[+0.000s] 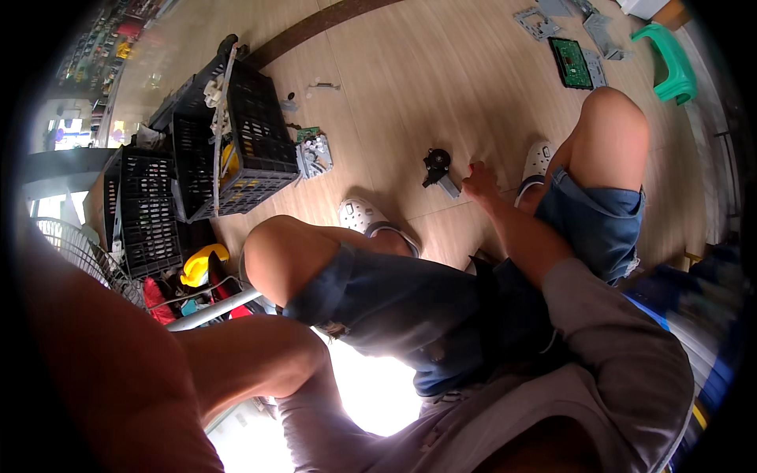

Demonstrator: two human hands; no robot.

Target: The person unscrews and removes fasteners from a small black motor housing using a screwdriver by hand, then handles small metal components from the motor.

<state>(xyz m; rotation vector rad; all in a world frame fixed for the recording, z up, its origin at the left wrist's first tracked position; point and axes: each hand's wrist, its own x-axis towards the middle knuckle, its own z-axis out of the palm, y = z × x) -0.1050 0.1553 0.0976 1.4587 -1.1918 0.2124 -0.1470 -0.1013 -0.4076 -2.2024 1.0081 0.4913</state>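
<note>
My right hand point(479, 184) reaches down between my knees, just above the floor. Its fingers look curled together, and a small pale tip shows at them, too blurred to name. Just left of it on the floor lies a black motor-like part point(436, 164) with a round top and a grey metal piece point(449, 188) sticking out of it; a narrow gap separates it from my fingers. My left arm point(244, 355) is bent and raised close to the camera. The dark blurred shape point(102, 370) at the left edge belongs to that arm or hand; no fingers show.
Black plastic crates point(256, 130) stand at the left, with a fan guard point(67, 236) and a yellow thing point(205, 264) nearby. A part with a circuit board point(314, 154) lies beside them. Far right are a green circuit board point(572, 63), metal brackets point(603, 35) and a green stool point(670, 67).
</note>
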